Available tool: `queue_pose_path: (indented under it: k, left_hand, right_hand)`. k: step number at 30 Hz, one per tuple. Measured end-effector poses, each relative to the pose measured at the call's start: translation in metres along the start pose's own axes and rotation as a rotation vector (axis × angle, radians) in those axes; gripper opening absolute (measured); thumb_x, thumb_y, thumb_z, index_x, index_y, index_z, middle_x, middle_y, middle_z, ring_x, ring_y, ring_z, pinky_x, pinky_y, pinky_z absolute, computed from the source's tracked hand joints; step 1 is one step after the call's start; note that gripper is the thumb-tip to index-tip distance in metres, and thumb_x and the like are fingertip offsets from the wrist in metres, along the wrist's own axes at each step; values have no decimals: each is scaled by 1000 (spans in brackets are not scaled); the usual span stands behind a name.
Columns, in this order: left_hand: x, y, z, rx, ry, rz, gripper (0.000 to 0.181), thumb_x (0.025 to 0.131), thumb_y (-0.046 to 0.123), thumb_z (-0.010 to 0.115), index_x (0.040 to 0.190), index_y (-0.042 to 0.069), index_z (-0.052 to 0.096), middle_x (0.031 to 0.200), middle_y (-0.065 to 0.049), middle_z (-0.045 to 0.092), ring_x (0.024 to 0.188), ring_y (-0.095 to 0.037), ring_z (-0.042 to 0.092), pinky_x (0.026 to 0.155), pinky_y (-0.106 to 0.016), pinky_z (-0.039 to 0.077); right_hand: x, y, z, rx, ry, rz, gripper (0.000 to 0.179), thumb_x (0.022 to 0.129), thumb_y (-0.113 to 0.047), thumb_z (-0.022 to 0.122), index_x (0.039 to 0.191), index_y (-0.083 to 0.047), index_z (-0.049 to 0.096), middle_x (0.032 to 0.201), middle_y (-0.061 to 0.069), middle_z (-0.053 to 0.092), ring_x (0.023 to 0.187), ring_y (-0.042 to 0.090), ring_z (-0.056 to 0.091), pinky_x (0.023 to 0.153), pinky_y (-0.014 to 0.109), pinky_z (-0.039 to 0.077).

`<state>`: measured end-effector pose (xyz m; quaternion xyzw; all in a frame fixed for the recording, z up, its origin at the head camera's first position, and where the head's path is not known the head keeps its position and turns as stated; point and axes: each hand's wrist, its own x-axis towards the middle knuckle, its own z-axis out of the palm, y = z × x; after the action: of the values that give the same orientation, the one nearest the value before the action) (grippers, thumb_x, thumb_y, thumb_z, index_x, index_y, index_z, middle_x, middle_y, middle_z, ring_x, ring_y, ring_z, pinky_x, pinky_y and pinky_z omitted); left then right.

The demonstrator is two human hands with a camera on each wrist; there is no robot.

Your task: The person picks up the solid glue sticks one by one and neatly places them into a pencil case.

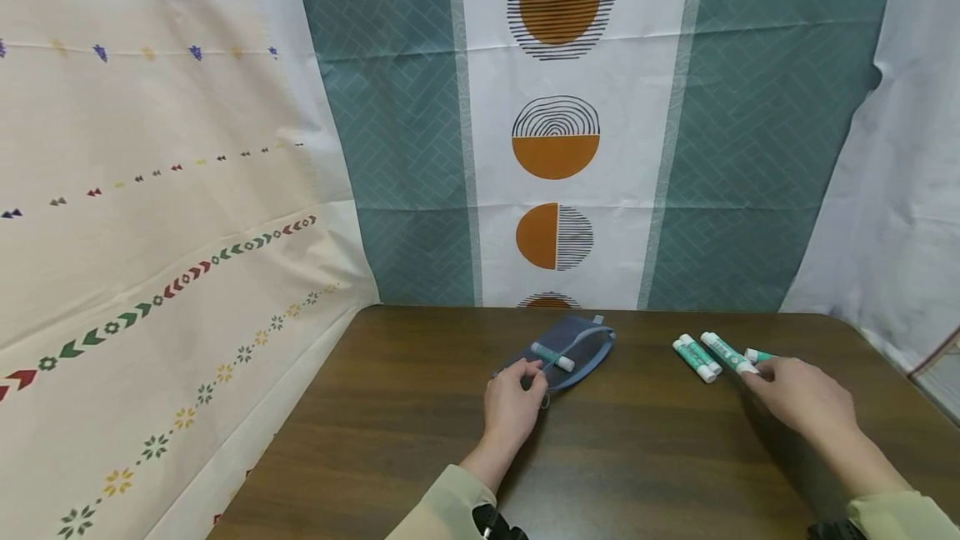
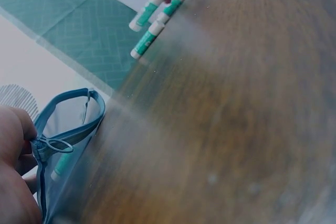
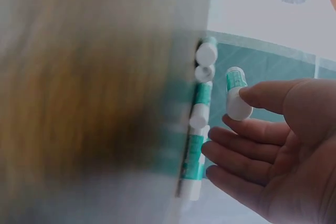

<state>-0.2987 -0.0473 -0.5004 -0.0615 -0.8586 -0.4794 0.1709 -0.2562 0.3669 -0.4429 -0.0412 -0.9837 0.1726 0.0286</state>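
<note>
My left hand [image 1: 512, 407] pinches the near-left edge of a blue zippered pouch [image 1: 567, 330], whose mouth gapes open. Through it shows a green-and-white glue stick [image 1: 553, 356] lying inside. In the left wrist view a ring-shaped zipper pull [image 2: 58, 145] hangs beside the fingers. To the right, my right hand [image 1: 806, 394] pinches another glue stick [image 3: 238, 95] by one end, between thumb and index finger. It is held off the table, its other fingers spread loosely. Just left of it, two glue sticks [image 1: 697, 358] lie side by side; one more [image 1: 757, 355] is partly hidden behind the hand.
A brown wooden table [image 1: 420, 407] lies under everything. Behind it hangs a green and white patterned cloth [image 1: 405, 257], close to the table's far edge. A cream patterned cloth [image 1: 187, 215] hangs at the left and a white one [image 1: 900, 190] at the right.
</note>
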Motion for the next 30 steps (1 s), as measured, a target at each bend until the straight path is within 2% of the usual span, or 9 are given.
queue_pose_path:
  k: [3, 7, 10, 18, 23, 26, 30]
  left_hand:
    - [0, 1, 0, 1, 3, 1, 11, 102, 16, 75, 93, 19, 81, 120, 8, 82, 133, -34, 69, 114, -59, 50]
    - [-1, 1, 0, 1, 4, 3, 10, 101, 16, 75, 94, 17, 82, 120, 7, 82, 132, -34, 70, 113, -58, 51]
    - [-1, 1, 0, -4, -1, 1, 10, 101, 17, 75, 94, 18, 82, 121, 7, 82, 133, -34, 69, 113, -58, 51]
    - [0, 0, 0, 12, 16, 34, 9, 100, 15, 75, 95, 16, 82, 119, 5, 83, 130, -33, 71, 111, -56, 53]
    - [0, 1, 0, 5, 11, 20, 9, 101, 17, 75, 97, 16, 83, 120, 6, 82, 132, -32, 70, 113, -56, 52]
    - [-1, 2, -1, 1, 14, 21, 9, 101, 17, 75, 98, 15, 83, 121, 5, 82, 133, -36, 69, 115, -60, 49]
    - [0, 1, 0, 0, 21, 35, 9, 100, 16, 75, 96, 16, 83, 120, 5, 82, 134, -38, 68, 119, -62, 44]
  right_hand:
    - [-1, -4, -2, 19, 0, 11, 58, 110, -54, 55, 125, 0, 71, 90, 12, 64, 77, 30, 57, 58, 46, 43]
    - [-1, -9, -4, 31, 23, 1, 70, 110, -58, 55, 141, 4, 66, 106, 24, 71, 80, 33, 60, 58, 49, 45]
    - [-2, -14, -5, 35, 41, -14, 68, 110, -57, 56, 140, 2, 67, 114, 29, 72, 83, 35, 62, 58, 50, 47]
    - [-2, -32, -8, 53, 85, -44, 62, 110, -52, 59, 136, 3, 70, 115, 26, 75, 82, 32, 64, 57, 48, 46]
    - [-4, -47, -2, 71, 75, -74, 54, 110, -48, 60, 131, 0, 74, 99, 13, 74, 76, 27, 60, 54, 44, 43]
    - [-4, -57, 5, 72, 62, -98, 52, 111, -49, 58, 128, -3, 75, 85, 3, 67, 71, 24, 56, 52, 41, 40]
    - [-3, -69, 15, 62, 47, -115, 55, 111, -52, 57, 132, -4, 75, 71, -2, 55, 69, 23, 54, 53, 40, 39]
